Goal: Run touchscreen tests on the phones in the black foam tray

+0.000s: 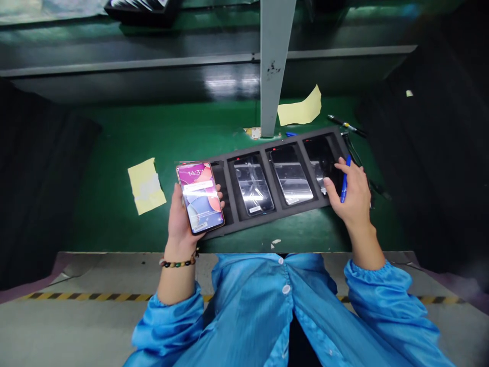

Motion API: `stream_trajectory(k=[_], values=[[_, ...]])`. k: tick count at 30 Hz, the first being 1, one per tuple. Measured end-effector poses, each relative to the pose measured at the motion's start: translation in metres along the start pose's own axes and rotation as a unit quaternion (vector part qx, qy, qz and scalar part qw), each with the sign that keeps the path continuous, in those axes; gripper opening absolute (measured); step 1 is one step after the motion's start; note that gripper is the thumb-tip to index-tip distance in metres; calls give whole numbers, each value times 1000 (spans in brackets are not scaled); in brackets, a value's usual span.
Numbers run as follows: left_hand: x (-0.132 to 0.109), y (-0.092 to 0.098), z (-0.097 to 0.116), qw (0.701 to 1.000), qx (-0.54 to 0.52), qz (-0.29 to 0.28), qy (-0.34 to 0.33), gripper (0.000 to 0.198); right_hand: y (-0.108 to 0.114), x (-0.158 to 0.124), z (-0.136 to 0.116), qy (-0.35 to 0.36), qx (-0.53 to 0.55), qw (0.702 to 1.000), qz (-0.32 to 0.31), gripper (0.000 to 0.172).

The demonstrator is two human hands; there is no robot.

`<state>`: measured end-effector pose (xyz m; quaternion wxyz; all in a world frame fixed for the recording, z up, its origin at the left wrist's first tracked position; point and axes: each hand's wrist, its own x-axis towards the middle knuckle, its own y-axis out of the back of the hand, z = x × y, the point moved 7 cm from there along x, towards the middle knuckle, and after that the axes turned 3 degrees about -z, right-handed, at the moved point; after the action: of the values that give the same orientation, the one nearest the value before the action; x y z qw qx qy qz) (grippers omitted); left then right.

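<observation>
My left hand point(178, 219) is wrapped round a smartphone point(202, 204), its lit lock screen facing up and showing 14:37. The phone is over the left end of a dark grey foam tray point(229, 196) and partly hides the compartment there. Two dark-screened phones, one left of centre point(254, 183) and one right of centre point(292, 173), lie in the middle compartments. At the tray's right end, my right hand point(353, 191) holds a blue pen point(346, 178) between thumb and fingers. Its fingertips are by a dark phone point(321, 158) in that compartment, partly covered by the hand.
A yellow paper point(146, 186) lies left of the tray, another yellow sheet point(300, 109) behind it. A grey metal post point(273, 71) rises from the green table point(114, 137). A black pen point(346, 125) lies back right. Dark curtains point(431, 153) flank both sides.
</observation>
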<state>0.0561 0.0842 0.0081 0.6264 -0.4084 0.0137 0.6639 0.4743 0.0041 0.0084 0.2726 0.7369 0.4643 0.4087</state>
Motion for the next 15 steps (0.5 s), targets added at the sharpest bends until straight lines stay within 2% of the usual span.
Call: stream_trajectory(k=[4, 6, 8, 10, 12, 13, 15], values=[[-3, 7, -4, 1000, 9, 0, 12, 74, 4, -11, -1, -4, 2, 1000, 15, 52], [-7, 9, -5, 1000, 19, -3, 25, 70, 9, -14, -3, -5, 21, 999, 27, 44], [-13, 12, -3, 998, 49, -12, 39, 66, 16, -15, -6, -22, 63, 996, 56, 37], [-19, 14, 1, 994, 94, -24, 45, 64, 19, -15, -15, -41, 138, 985, 97, 41], [-21, 15, 5, 990, 130, -39, 40, 65, 12, -16, -36, -41, 240, 963, 111, 41], [-22, 14, 6, 988, 140, -48, 34, 67, 2, -16, -51, -37, 293, 951, 93, 40], [-21, 9, 8, 986, 155, -67, 6, 68, -26, -19, -87, -34, 372, 928, 9, 36]])
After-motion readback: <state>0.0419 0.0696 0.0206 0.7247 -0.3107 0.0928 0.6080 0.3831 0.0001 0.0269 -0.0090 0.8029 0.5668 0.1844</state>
